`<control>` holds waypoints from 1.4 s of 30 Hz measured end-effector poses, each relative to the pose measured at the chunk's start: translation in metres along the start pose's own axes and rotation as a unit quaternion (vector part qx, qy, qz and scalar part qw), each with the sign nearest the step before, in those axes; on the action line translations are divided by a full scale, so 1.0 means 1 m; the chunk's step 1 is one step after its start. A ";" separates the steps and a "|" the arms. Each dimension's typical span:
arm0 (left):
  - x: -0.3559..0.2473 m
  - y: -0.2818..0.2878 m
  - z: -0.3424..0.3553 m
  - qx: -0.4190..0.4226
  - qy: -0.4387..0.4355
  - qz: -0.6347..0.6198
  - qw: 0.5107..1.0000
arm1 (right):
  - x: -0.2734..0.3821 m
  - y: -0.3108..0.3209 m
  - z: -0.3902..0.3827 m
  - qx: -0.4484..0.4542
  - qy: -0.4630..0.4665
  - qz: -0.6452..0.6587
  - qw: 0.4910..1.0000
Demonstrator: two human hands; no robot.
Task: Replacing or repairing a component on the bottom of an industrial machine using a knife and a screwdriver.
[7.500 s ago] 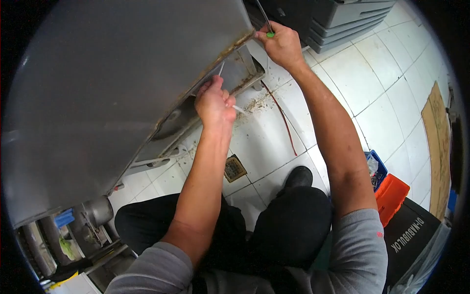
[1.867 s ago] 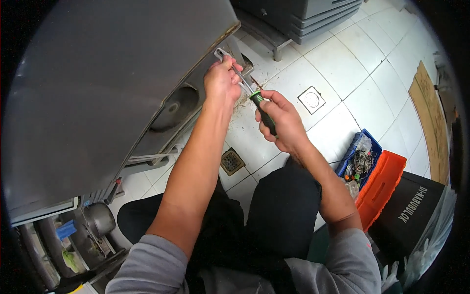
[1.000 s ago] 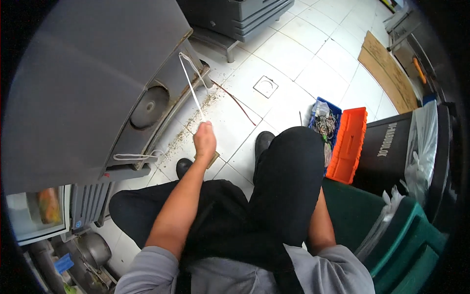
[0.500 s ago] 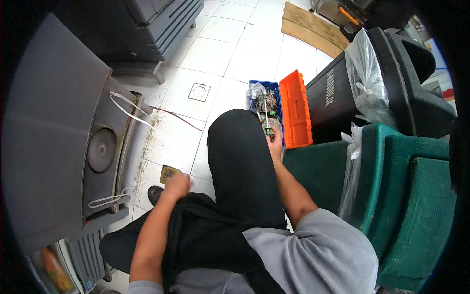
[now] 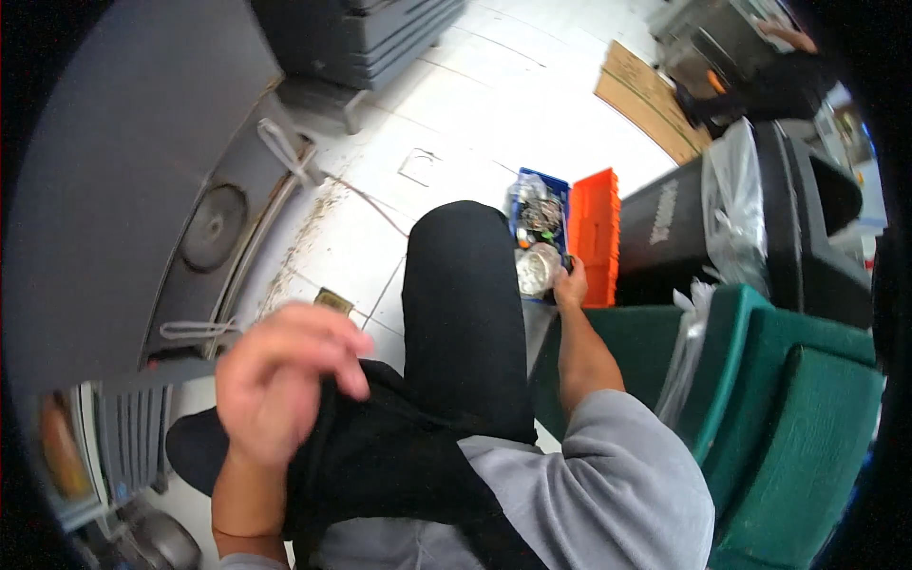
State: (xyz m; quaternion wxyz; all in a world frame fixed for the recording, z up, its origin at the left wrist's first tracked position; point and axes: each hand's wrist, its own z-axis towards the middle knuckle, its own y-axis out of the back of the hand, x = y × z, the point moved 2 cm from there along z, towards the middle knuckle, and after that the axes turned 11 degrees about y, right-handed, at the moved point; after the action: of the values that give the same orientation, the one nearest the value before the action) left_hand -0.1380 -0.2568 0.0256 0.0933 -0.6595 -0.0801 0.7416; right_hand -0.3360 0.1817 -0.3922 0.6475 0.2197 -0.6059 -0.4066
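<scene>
My left hand (image 5: 280, 375) is raised over my left thigh, slightly blurred. Its fingers are loosely bent, with the thumb apart and nothing visible in them. Beyond my right knee, my right hand (image 5: 571, 285) is at the near right corner of a blue toolbox (image 5: 517, 224). Its fingers are closed around the dark handle of a screwdriver (image 5: 568, 260), whose slim shaft lies along the box's right side. Beside that hand, inside the box, is a clear plastic bag with pale contents (image 5: 538, 270). Farther in lies a tangle of small metal parts (image 5: 541, 215).
The toolbox's orange lid (image 5: 597, 237) lies open to its right. Green (image 5: 807, 437) and black bins (image 5: 665, 223) with plastic liners stand at the right. A grey machine panel (image 5: 133, 190) is on the left. Cardboard (image 5: 651, 100) lies on the far floor, near another person's dark-clothed leg (image 5: 760, 95).
My left hand has risen and come closer to the camera. My right hand has moved with the screwdriver from over the box's middle to its right side. Another person has come into view at far right.
</scene>
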 end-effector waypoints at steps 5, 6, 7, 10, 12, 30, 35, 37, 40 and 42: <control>-0.066 -0.044 -0.069 -0.070 -0.091 -0.280 0.953 | -0.016 -0.024 0.005 0.129 -0.074 -0.049 0.988; -0.067 -0.050 -0.079 -0.067 -0.113 -0.289 0.948 | -0.021 -0.020 0.004 0.135 -0.076 -0.047 0.987; -0.069 -0.057 -0.088 -0.062 -0.138 -0.298 0.942 | -0.027 -0.019 0.007 0.129 -0.078 -0.068 0.986; -0.074 -0.080 -0.104 -0.034 -0.217 -0.320 0.922 | -0.037 -0.017 0.005 0.153 -0.081 -0.076 0.982; -0.079 -0.088 -0.107 0.005 -0.274 -0.333 0.902 | -0.035 -0.018 0.003 0.112 -0.041 -0.103 0.988; -0.109 0.008 -0.215 0.190 -0.274 -0.334 0.882 | -0.034 0.009 0.148 0.073 0.133 0.003 0.988; -0.097 0.003 -0.240 0.021 -0.440 -0.421 0.793 | 0.060 0.042 0.214 0.095 0.179 0.182 0.962; -0.099 0.002 -0.246 0.001 -0.428 -0.384 0.818 | 0.112 0.033 0.183 0.139 0.264 0.151 0.942; -0.102 0.010 -0.259 -0.007 -0.381 -0.319 0.868 | 0.327 0.036 0.113 0.231 0.265 0.145 0.925; -0.101 0.022 -0.275 0.004 -0.362 -0.288 0.887 | 0.434 0.064 0.054 0.301 0.312 0.141 0.890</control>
State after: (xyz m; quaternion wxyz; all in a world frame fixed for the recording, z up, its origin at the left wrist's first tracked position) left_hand 0.1459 -0.3044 0.0856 0.2699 -0.2930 -0.2911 0.8698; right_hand -0.3992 -0.1142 -0.0707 0.7566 0.4316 -0.4908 -0.0200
